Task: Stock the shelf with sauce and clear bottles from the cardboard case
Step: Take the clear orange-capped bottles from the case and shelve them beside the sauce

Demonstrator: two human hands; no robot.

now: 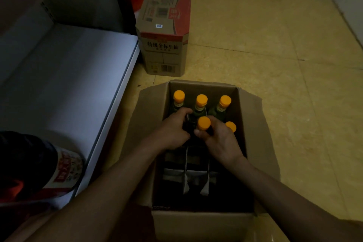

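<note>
The open cardboard case [198, 220] sits on the tiled floor [275, 45], just beside the white shelf [68, 84] at its left. Five orange-capped bottles are visible inside, three in the far row and two nearer; the near compartments show only paper dividers [186, 175]. The right hand [218, 139] is closed round the neck of the middle orange-capped bottle [203, 123], its grip clenched just below the cap. The left hand [174, 129] is curled over a dark object at the far-left side of the case, probably another bottle; what exactly it grasps cannot be told in this dim light. The shelf surface is mostly bare, with one labelled container [59, 167] lying at its near corner. A sealed second carton [163, 35] stands beyond. Risks judged from here: a neck-only hold may slip on lifting; dividers may snag and drag neighbouring bottles; poor light raises the chance of knocking bottles together or misplacing them at the shelf edge.
</note>
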